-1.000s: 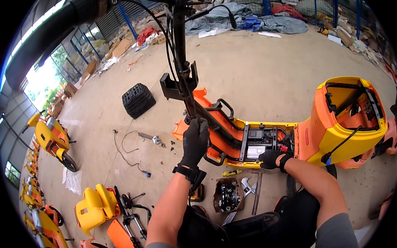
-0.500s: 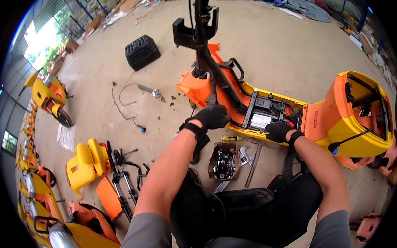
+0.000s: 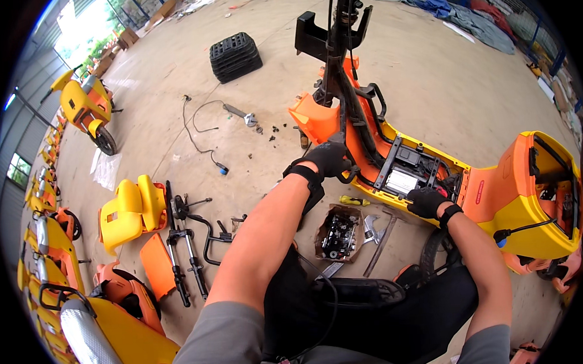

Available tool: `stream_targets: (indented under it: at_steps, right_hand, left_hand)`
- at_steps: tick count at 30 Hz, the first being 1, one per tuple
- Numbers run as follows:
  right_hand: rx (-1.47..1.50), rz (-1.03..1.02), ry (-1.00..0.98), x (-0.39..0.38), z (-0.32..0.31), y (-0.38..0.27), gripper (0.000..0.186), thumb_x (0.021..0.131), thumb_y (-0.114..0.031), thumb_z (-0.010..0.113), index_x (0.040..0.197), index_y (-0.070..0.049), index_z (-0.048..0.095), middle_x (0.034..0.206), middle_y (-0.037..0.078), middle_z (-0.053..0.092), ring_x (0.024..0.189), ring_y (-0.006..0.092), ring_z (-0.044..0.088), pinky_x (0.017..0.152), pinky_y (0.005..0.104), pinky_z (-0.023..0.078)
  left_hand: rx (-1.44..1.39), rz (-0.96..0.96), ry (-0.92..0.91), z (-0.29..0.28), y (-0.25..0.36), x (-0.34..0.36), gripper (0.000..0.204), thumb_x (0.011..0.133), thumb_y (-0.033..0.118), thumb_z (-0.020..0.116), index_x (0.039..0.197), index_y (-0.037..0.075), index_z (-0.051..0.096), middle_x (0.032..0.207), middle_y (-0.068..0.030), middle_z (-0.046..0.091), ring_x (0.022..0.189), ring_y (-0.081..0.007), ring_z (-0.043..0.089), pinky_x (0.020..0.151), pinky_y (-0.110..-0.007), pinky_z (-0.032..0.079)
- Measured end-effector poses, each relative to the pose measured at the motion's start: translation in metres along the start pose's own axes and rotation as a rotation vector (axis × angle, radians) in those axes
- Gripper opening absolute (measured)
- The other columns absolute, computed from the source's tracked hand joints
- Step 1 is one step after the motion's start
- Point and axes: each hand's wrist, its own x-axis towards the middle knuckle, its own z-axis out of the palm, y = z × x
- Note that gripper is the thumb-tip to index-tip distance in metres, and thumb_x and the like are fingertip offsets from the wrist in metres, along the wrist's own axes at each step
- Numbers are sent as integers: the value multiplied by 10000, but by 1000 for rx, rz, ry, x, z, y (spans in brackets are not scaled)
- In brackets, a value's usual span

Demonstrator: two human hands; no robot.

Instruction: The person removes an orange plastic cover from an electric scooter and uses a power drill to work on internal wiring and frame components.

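Note:
My gloved left hand [image 3: 329, 157] is closed on a black part low on the front frame of a stripped yellow-orange scooter [image 3: 324, 116]. Its black steering column [image 3: 335, 52] stands upright, with a bracket attached. My gloved right hand [image 3: 426, 202] has curled fingers at the near edge of the opened footboard; whatever they hold is hidden. Just beyond it, a silver unit [image 3: 402, 181] and wiring sit inside the frame. Below my hands lie a yellow-handled tool [image 3: 353, 200], a cardboard box of metal parts [image 3: 337, 235], an adjustable wrench [image 3: 373, 227] and a hammer [image 3: 380, 246].
Removed yellow panels [image 3: 129, 210], an orange plate [image 3: 157, 263] and fork parts [image 3: 195, 262] lie left. A whole scooter [image 3: 83, 106] and a row of others stand farther left. A black crate [image 3: 234, 55], cable [image 3: 203, 143] and wrench [image 3: 247, 119] lie beyond. Tarps [image 3: 479, 28] are piled behind.
My left hand has come down from the steering column to the lower front frame. My right hand stays at the footboard edge. The view has tilted downward and the scooter appears farther right.

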Motion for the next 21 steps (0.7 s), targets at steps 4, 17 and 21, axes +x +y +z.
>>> stream_targets:
  at_steps: [4, 17, 21]
  right_hand:
    - [15, 78, -54, -3, -15, -22, 361, 839, -314, 574, 1088, -62, 640, 1076, 207, 647, 1048, 357, 608, 906, 433, 485]
    - [10, 69, -71, -1, -8, -10, 385, 856, -329, 560, 1133, -68, 620, 1114, 206, 634, 1073, 358, 594, 926, 429, 469]
    - [9, 65, -67, -2, -10, -11, 382, 859, -327, 566, 1116, -51, 619, 1097, 211, 637, 1060, 365, 597, 916, 435, 471]
  left_hand:
    - [50, -16, 21, 7, -20, 5, 378, 816, 317, 629, 1049, 20, 637, 992, -205, 667, 965, -355, 637, 826, -422, 505]
    - [-22, -17, -51, -7, -3, -2, 367, 838, 313, 611, 1055, 17, 630, 1033, -207, 653, 1007, -355, 618, 848, -435, 489]
    - [-15, -6, -49, -5, -3, -1, 357, 835, 311, 606, 1022, 11, 648, 1018, -210, 659, 992, -357, 625, 846, -439, 494]
